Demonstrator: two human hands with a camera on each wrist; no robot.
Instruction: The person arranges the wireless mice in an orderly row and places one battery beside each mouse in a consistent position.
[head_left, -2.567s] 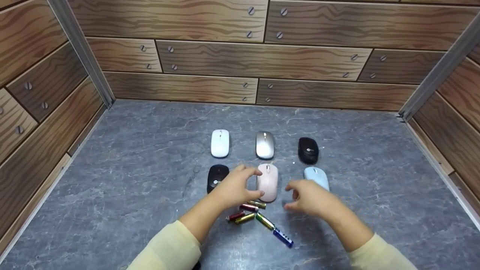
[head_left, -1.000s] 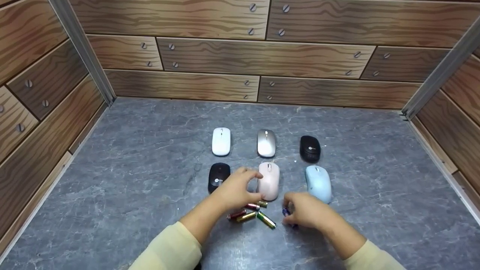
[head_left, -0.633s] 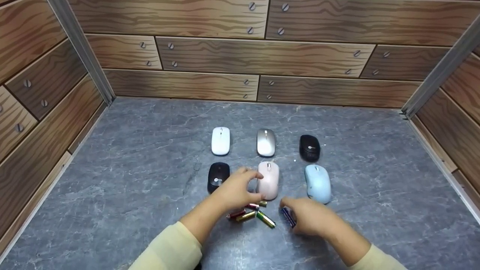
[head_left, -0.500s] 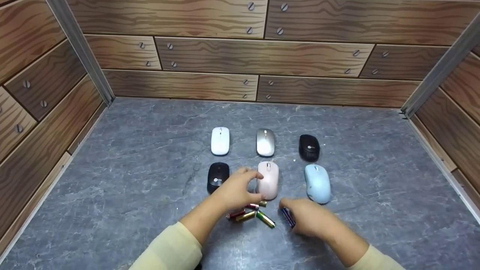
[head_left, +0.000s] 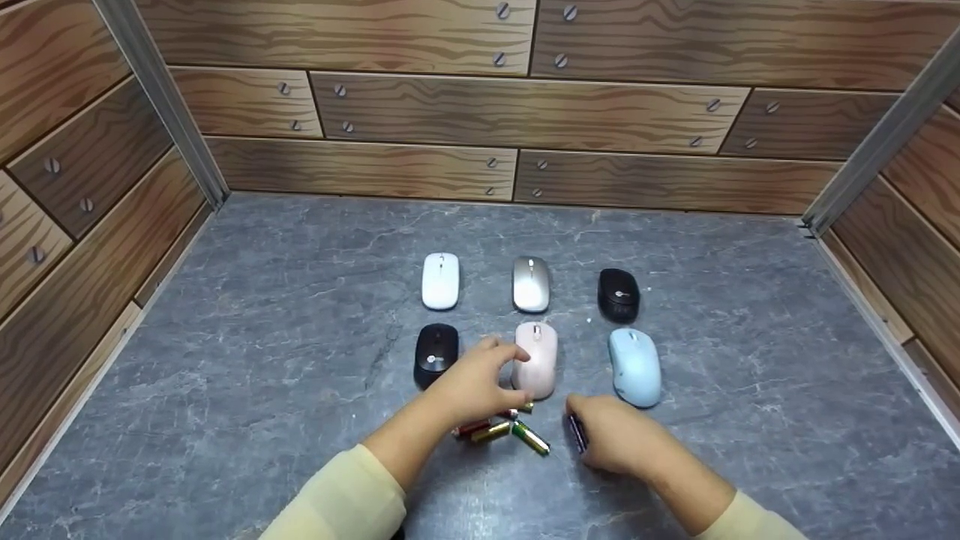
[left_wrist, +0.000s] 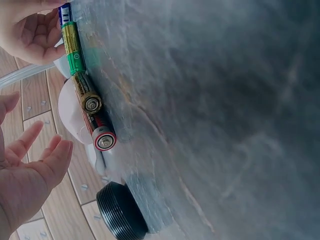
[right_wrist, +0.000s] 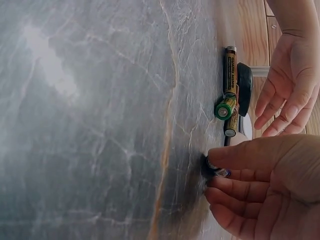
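Note:
My right hand (head_left: 619, 439) pinches a blue battery (head_left: 577, 433) between thumb and fingers, low over the tabletop. In the right wrist view the battery (right_wrist: 220, 171) is mostly covered by the thumb and fingers. My left hand (head_left: 472, 381), fingers parted and holding nothing, hovers beside the pink mouse (head_left: 537, 367). Below it lie loose batteries: a green and gold one (head_left: 531, 437), a gold one (head_left: 491, 432) and a red one (head_left: 471, 428). Others are partly hidden under the left hand. In the left wrist view a red and black battery (left_wrist: 102, 132) shows its end.
A white mouse (head_left: 440, 281), a silver mouse (head_left: 531, 284) and a black mouse (head_left: 619, 295) form the back row. In front are another black mouse (head_left: 436, 352) and a light blue mouse (head_left: 636, 367). Wood-patterned walls (head_left: 420, 112) enclose the grey marbled tabletop (head_left: 285, 315).
My right hand has come down and taken hold of the blue battery, which lay end to end with the green one. The battery has shifted up and right. My left hand has barely moved.

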